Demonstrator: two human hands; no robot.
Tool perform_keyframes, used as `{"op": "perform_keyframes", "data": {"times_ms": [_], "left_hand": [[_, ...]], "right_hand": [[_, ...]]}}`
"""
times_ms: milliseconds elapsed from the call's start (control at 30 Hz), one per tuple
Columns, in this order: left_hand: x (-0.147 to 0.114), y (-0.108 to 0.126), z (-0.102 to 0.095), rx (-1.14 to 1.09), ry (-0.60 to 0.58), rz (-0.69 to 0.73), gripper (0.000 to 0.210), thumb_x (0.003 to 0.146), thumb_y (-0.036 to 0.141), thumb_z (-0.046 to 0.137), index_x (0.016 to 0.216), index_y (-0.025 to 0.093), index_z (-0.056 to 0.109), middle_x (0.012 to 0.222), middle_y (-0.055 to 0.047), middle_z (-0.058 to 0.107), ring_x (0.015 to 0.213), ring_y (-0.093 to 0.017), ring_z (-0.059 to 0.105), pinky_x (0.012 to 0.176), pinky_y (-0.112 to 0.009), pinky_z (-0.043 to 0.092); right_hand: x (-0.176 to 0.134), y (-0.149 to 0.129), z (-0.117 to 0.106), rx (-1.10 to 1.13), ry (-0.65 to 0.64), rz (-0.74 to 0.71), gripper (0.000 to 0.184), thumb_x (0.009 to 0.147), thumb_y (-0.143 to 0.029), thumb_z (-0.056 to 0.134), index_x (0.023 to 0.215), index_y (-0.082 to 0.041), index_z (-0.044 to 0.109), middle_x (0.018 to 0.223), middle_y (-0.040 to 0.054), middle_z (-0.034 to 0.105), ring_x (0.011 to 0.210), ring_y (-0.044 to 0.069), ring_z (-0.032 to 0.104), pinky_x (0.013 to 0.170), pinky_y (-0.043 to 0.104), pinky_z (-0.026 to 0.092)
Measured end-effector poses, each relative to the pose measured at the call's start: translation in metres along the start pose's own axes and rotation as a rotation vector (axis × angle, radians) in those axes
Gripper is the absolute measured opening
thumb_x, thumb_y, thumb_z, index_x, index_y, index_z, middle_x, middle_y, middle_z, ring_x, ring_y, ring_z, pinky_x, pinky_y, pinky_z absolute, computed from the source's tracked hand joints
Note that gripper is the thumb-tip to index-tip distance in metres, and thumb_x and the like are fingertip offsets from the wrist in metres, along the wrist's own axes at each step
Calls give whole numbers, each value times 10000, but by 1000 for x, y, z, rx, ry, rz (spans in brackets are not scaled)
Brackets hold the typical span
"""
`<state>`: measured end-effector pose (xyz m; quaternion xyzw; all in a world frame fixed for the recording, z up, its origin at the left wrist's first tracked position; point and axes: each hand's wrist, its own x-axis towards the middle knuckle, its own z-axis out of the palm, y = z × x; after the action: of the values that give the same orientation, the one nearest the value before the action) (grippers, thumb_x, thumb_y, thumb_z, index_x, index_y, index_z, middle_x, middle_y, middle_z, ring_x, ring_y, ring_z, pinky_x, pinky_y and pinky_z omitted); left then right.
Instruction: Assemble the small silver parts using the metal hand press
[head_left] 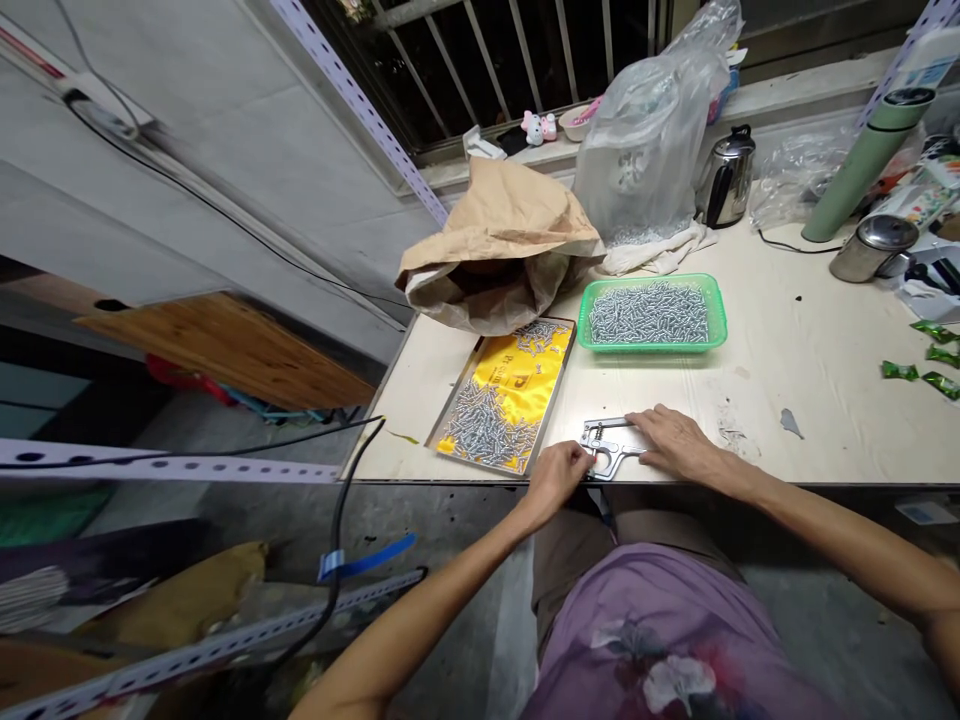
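left hand [556,477] and right hand [675,443] hold a metal tool [616,452].

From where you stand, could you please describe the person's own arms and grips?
Both forearms are bare, with no sleeve in view; the left grip and right grip are ungloved, with no watch visible. The purple top carries a floral print.

A shiny kettle [729,178] with a black handle stands at the back of the worktop [772,350]. To its right, a tall green flask [866,170] stands near a squat metal canister [870,250]. Four green-wrapped sweets [899,371] lie farther right. Pink-and-white figurines [538,128] sit on the windowsill [795,92]. Left of the worktop, a blue strap [379,556] wraps a black cable [339,515].
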<state>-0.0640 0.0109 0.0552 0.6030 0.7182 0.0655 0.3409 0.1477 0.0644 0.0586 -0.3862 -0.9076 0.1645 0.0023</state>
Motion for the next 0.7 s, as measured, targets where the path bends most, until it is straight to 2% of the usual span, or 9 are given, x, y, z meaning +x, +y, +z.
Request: {"op": "perform_keyframes", "data": {"times_ms": [67, 100, 167, 233, 300, 367, 433, 500, 700], "left_hand": [[-1, 6, 5, 154, 121, 227, 130, 832, 290, 603, 856, 172, 654, 853, -44, 650, 866, -190, 596, 737, -283, 469], [1, 9, 8, 206, 144, 337, 153, 833, 288, 612, 940, 185, 647, 966, -61, 651, 958, -209, 580, 797, -309, 476], [9, 18, 16, 283, 142, 523, 292, 820, 300, 645, 1089, 199, 597, 1168, -84, 603, 1096, -238, 526, 901, -360, 465], [21, 26, 21, 345, 103, 640, 419, 809, 314, 665, 1188, 199, 529, 1281, -96, 543, 1153, -252, 491, 973, -394, 434], [33, 33, 23, 406, 36, 693, 488, 808, 325, 668, 1237, 192, 477, 1290, -102, 528, 1146, -258, 491, 981, -403, 427], [42, 39, 22, 464, -28, 706, 564, 802, 339, 675, 1284, 182, 427, 1254, -109, 537, 1116, -263, 499, 943, -398, 442], [47, 43, 19, 512, -71, 709, 667, 777, 364, 698, 1328, 165, 377, 1232, -125, 533, 1112, -277, 491, 911, -398, 448], [52, 47, 14, 546, -106, 730, 729, 747, 392, 724, 1337, 155, 367, 1216, -135, 527, 1110, -288, 483, 893, -398, 447], [63, 53, 8, 569, -187, 859, 564, 724, 442, 740, 1153, 160, 508, 1138, -116, 526, 1083, -282, 472, 863, -387, 451]], "right_hand": [[-1, 0, 6, 11, 33, 4, 491, 770, -200, 710, 1212, -196, 496, 1072, 82, 630, 983, 238, 541, 821, 334, 439], [-1, 1, 8, 12, 45, 7, 493, 771, -195, 707, 1215, -199, 492, 1064, 80, 632, 983, 237, 543, 822, 334, 443], [-2, 0, 13, 18, 68, 13, 515, 779, -194, 696, 1243, -196, 471, 1074, 82, 632, 994, 239, 544, 831, 341, 451], [-3, 0, 14, 32, 97, 29, 566, 801, -230, 679, 1304, -184, 423, 1118, 99, 622, 1018, 246, 542, 844, 356, 458], [-6, 1, 14, 42, 109, 46, 660, 798, -265, 683, 1364, -158, 361, 1171, 126, 598, 1056, 258, 532, 869, 375, 458], [-10, 3, 10, 29, 79, 73, 751, 739, -259, 734, 1374, -131, 353, 1195, 148, 573, 1082, 274, 517, 892, 387, 455], [-15, 6, 6, 0, 34, 116, 740, 677, -241, 778, 1317, -129, 425, 1182, 150, 561, 1079, 286, 507, 897, 395, 453], [-20, 6, 2, -20, 10, 166, 648, 671, -259, 788, 1237, -143, 495, 1143, 139, 560, 1054, 287, 504, 886, 397, 455], [-24, -4, 0, -24, -4, 274, 588, 692, -235, 791, 1196, -102, 521, 1101, 140, 554, 1005, 272, 492, 866, 376, 450]]}}
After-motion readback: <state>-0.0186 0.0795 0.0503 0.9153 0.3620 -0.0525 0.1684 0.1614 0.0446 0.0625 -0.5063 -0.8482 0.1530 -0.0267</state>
